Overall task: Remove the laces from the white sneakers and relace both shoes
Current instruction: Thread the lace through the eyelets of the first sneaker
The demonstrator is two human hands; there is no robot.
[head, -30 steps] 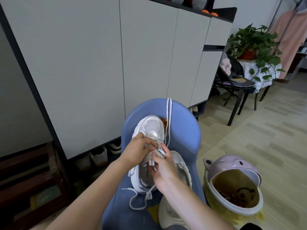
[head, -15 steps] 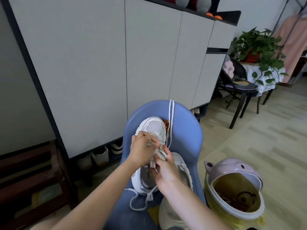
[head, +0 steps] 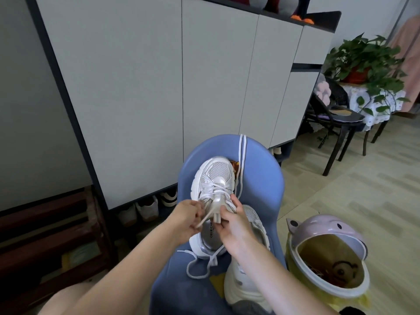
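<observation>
change: left hand [head: 188, 218] has drawn back from the eyelets, fingers pinching a taut lace [head: 207, 216], so a crossing looks pulled through | right hand [head: 234, 220] fingers grip the tongue | shoe [head: 214, 192] on blue chair [head: 256, 169], long axis toe-away, heel toward person

Soft, even daylight fills the room, brightest toward the right. Shadows are faint. Wide-angle distortion bends the cabinet [head: 141, 87] edges; corners blur slightly.

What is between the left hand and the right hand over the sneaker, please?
In the head view, the sneaker's tongue lies between the left hand and right hand, with a lace running to the left hand.
</observation>
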